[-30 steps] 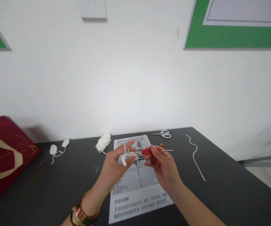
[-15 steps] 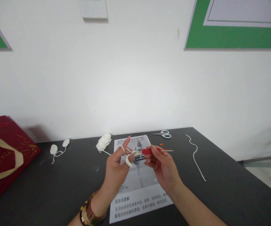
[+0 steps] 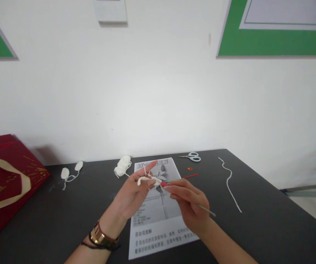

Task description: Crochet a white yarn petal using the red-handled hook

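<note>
Head view: left forearm (image 3: 88, 253) slanting up and rightward from the bottom edge, gold bangle (image 3: 100, 235) around the wrist. Left hand (image 3: 130, 194) in the lower middle of the frame, index finger stretched toward upper right with white yarn (image 3: 145, 170) looped over it, thumb and fingertips pinching a white crocheted piece (image 3: 155, 180) above the top half of a printed sheet (image 3: 163, 228). Right forearm (image 3: 226, 244) slanting up and leftward from the bottom edge; right hand (image 3: 192, 205) right of centre, back turned upward, fingers extended leftward and closed around a red-handled crochet hook (image 3: 163, 184). Handle end right at the crocheted piece, metal end poking out below the knuckles toward lower right; thumb placement impossible to tell. Just above the right hand, on the black table (image 3: 257, 227): red needle (image 3: 191, 176), orange stitch marker (image 3: 190, 169). Farther up, scissors (image 3: 194, 157); left of the sheet, yarn ball (image 3: 123, 166).
</note>
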A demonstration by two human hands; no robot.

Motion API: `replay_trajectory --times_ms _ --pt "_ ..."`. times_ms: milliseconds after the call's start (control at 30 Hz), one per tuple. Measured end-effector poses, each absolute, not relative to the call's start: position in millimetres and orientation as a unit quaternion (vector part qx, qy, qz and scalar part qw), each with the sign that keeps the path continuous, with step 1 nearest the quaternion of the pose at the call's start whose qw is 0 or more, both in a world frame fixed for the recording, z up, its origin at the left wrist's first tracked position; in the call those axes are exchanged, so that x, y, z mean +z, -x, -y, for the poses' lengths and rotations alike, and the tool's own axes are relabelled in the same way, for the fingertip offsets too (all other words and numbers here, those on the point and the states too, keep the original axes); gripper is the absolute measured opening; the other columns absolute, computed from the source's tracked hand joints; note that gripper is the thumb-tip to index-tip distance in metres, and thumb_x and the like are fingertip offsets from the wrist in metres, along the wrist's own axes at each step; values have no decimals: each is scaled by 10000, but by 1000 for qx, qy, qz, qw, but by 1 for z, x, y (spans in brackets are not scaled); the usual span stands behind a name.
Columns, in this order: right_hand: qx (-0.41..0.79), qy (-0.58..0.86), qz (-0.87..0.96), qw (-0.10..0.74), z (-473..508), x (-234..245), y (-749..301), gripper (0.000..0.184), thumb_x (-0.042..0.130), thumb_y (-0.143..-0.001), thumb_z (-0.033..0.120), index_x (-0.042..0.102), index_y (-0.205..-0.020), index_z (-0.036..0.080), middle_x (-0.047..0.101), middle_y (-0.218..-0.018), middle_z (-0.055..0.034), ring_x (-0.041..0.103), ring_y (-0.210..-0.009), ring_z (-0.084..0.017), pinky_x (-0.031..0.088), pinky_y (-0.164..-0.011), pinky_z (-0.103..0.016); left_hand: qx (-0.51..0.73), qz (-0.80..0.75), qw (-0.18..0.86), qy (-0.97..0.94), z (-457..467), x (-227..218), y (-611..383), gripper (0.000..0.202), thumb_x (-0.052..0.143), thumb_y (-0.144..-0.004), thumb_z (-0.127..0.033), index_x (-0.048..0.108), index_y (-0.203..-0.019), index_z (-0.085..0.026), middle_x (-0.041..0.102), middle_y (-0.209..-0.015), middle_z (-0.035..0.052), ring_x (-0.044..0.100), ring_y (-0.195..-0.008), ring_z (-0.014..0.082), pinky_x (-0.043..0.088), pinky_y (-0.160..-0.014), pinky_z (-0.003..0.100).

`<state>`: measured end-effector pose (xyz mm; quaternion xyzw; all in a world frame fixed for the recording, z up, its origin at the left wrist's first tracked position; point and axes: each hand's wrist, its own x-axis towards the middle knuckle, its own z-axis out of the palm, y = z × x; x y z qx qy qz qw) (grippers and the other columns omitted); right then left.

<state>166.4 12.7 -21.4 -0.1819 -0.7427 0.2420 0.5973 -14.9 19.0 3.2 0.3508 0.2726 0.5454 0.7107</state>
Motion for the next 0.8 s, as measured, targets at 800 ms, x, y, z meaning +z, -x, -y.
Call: replay_trajectory --times_ms 800 --pt "473 180 580 638 -9 -14 -170 133 597 -852 207 706 -929 217 709 -795 -44 658 -659 -152 526 -595 -274 493 -281 666 -484 -16 12 41 531 745 -667 -134 628 -1179 -218 566 -732 -10 484 -654 105 362 -661 255"
